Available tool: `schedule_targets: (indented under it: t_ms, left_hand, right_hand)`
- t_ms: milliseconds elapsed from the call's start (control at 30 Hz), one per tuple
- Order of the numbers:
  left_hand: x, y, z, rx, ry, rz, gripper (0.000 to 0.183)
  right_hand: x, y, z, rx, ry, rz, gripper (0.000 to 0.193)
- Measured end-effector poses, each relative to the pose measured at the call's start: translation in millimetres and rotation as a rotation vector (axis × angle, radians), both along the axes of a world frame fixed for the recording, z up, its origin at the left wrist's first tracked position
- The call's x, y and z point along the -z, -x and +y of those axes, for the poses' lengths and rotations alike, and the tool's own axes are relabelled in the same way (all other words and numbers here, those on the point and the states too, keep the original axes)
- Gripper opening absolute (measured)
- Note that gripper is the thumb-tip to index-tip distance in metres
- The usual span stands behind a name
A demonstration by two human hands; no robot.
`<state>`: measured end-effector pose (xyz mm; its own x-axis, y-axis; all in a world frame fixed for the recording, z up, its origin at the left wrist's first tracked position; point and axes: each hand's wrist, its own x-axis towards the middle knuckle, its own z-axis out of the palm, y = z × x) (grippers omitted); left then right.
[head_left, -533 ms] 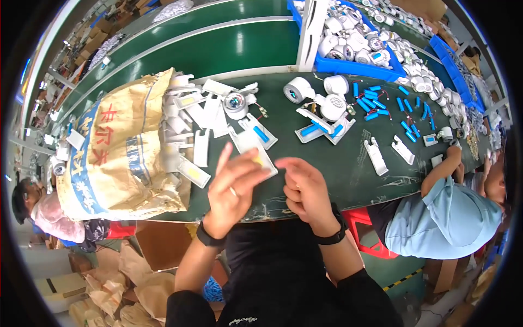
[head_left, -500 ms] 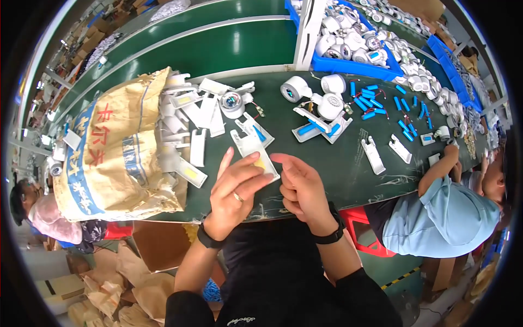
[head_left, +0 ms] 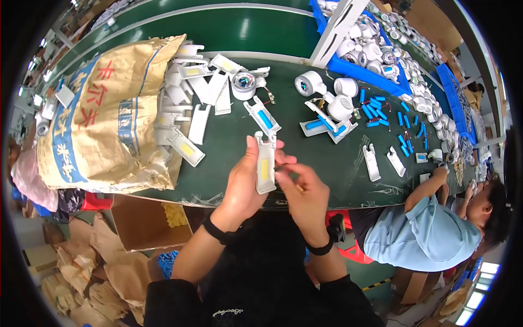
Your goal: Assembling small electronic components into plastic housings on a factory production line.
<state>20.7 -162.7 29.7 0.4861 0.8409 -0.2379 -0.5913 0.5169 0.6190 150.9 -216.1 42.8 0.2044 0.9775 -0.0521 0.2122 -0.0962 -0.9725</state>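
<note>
My left hand [head_left: 242, 182] is closed around a white plastic lamp panel [head_left: 266, 177] with a yellow LED strip on its face. The panel stands almost upright in the picture, its notched end pointing away from me. At its right edge, my right hand [head_left: 306, 199] has its thumb and index finger pinched together. Something small and dark shows at those fingertips, too small to name. Just beyond the panel lies a white housing [head_left: 256, 111] with a blue battery [head_left: 265, 119] in it. A round white lamp head [head_left: 243, 84] sits farther back.
A torn paper sack [head_left: 109, 120] at left spills white panels [head_left: 199, 124]. Right of centre are more lamp heads [head_left: 341, 107], loose blue batteries [head_left: 376, 111] and two white panels [head_left: 371, 163]. A blue crate [head_left: 376, 82] stands behind. A co-worker in light blue [head_left: 422, 231] sits at right.
The panel has turned from slanted to nearly upright, and my left hand now wraps its side. My right index finger, extended before, is now pinched with the thumb. The view has shifted.
</note>
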Motion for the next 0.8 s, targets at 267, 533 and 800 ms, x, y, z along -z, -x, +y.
schedule_targets:
  t_ms: [267,533,800]
  left_hand:
    - [-0.5,-1.5,-3.2,-0.148,0.030,-0.002,0.063]
    - [1.9,-0.9,-6.4,-0.173,0.050,0.041,0.061]
    - [-0.6,-10.4,-3.8,-0.111,0.066,0.003,0.062]
  right_hand:
    - [6.1,7.0,-4.5,-0.100,-0.477,-0.524,0.022]
    - [13.5,9.0,-4.6,-0.145,-0.512,-0.574,0.027]
    - [18.1,1.6,-0.7,-0.005,-0.525,-0.561,0.025]
